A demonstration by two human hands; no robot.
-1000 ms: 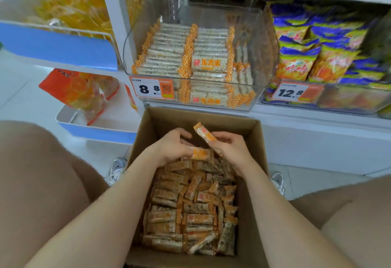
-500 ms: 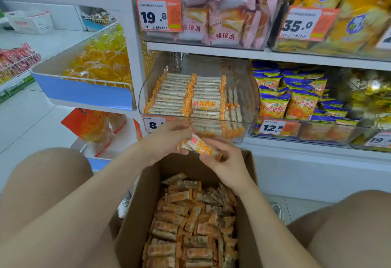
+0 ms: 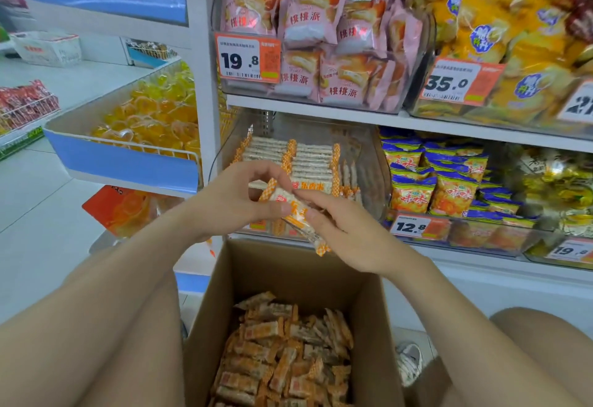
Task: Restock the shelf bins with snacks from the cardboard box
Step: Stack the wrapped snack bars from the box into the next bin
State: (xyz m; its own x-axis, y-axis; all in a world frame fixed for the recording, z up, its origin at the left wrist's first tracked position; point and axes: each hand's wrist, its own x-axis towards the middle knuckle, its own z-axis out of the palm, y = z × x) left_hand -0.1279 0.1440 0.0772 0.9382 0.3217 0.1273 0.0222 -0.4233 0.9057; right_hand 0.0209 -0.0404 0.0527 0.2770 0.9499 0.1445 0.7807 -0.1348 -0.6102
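raised above cardboard box (image 3: 288, 273) | left grip (image 3: 237, 198), right grip (image 3: 346, 233) pinch snack bar (image 3: 299, 214) | white shelf (image 3: 321, 112), pale floor (image 3: 38, 214)

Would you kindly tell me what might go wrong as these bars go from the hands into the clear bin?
1. The bars are pinched between the fingers of the left hand and right hand above the far edge of the cardboard box; one may slip and land outside it.
2. The clear bin holds neat rows; bars dropped in carelessly could disturb them.
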